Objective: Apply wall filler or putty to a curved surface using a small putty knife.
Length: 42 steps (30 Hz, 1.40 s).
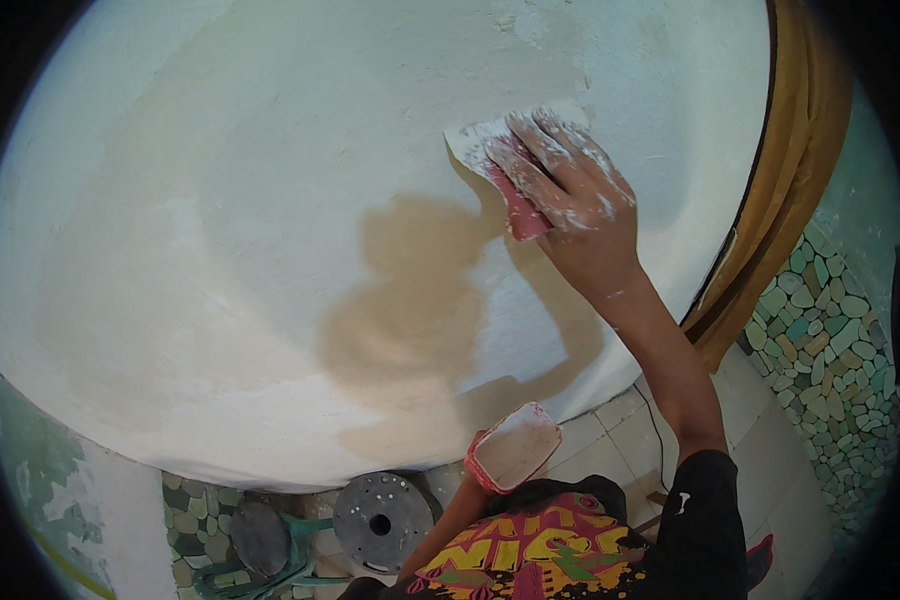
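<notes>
My right hand (570, 190), smeared with white paste, presses a pink putty spreader (528, 215) against the white wall (270, 200) at upper right of the middle. White paste coats the spreader's wide edge, and my fingers lie over its back. Low in front of my body, my left hand (476, 482) holds a small red tub (482, 478) with a whitish inside and paste on its rim. Most of the left hand's fingers are hidden behind the tub. My shadow falls on the wall between the two hands.
A brown wooden frame (805, 150) edges the wall on the right. Beyond it are pebble tiles (820, 360). A thin dark cable (660, 430) runs over the pale floor tiles. Below the wall stand a round grey top (380, 522) with holes and a green stool-like frame (295, 560).
</notes>
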Tool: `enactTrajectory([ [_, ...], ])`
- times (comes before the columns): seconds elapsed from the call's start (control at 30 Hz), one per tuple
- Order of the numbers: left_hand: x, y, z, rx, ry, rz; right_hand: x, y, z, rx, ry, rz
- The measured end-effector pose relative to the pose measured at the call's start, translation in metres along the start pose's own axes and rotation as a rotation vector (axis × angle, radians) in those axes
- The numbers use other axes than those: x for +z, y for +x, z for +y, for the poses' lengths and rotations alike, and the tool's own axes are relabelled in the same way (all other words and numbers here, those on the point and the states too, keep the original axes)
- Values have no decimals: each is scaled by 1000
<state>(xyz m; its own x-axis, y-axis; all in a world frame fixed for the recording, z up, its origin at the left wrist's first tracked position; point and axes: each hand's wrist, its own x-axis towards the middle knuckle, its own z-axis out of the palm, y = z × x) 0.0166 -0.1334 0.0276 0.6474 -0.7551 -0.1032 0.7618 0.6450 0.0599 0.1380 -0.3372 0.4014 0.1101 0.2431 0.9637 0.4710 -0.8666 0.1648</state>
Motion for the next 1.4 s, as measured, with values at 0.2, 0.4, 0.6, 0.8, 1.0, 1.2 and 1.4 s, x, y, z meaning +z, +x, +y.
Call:
enactTrajectory([
  [0.2,18,-3,0,-23,-17,1,2,41,11,-40,5,122],
  [0.4,16,-13,6,18,47,39,32,11,4,-98,37,82],
  [0.6,18,-29,25,23,-75,-103,11,-1,-16,-43,101,58],
  [0.8,15,-34,33,48,-27,-133,18,47,10,-81,-52,103],
  [1.0,17,-41,46,83,-22,-132,32,-17,-9,-8,6,-51],
  [1.2,14,-60,47,34,-172,-103,18,-76,-9,-124,-89,-112],
  [1.4,19,-63,51,-72,-144,-91,-6,4,23,-10,-130,31],
])
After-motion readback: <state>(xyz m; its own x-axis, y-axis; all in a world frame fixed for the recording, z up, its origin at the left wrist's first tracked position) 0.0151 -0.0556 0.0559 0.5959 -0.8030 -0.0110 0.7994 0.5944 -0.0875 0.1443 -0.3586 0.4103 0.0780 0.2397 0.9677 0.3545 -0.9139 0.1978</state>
